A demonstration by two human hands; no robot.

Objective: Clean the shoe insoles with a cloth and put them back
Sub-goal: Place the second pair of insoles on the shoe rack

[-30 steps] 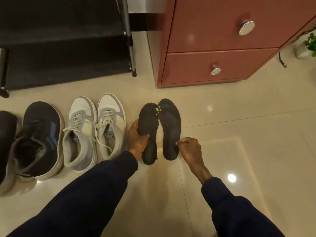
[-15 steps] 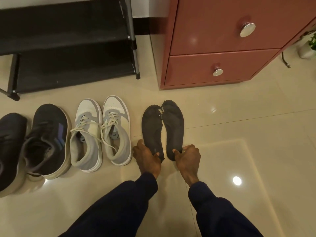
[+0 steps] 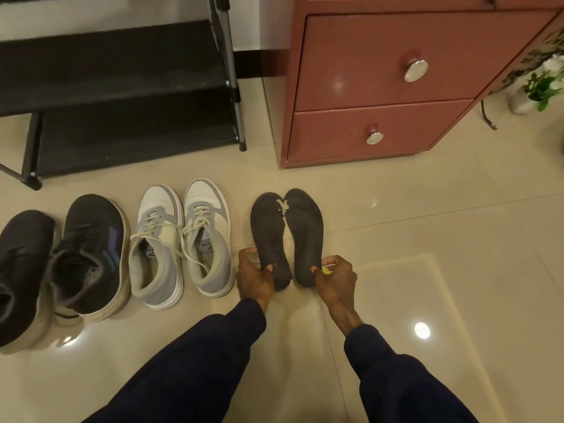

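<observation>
Two dark insoles lie side by side on the beige tile floor, toes pointing away from me. My left hand (image 3: 254, 274) pinches the heel end of the left insole (image 3: 268, 230), whose toe edge is worn and flaking white. With my right hand (image 3: 334, 280) I pinch the heel end of the right insole (image 3: 306, 233). A pair of white-and-grey sneakers (image 3: 180, 239) stands just left of the insoles. Further left stands a pair of dark shoes (image 3: 61, 264). No cloth is in view.
A black shoe rack (image 3: 122, 96) stands at the back left. A reddish drawer cabinet (image 3: 381, 87) with metal knobs stands behind the insoles. A small potted plant (image 3: 540, 87) and a cable sit at the far right. Open floor extends to the right.
My left hand slid from the middle of the left insole down to its heel. Both hands now hold the heel ends, and the insoles lie flatter and more parallel.
</observation>
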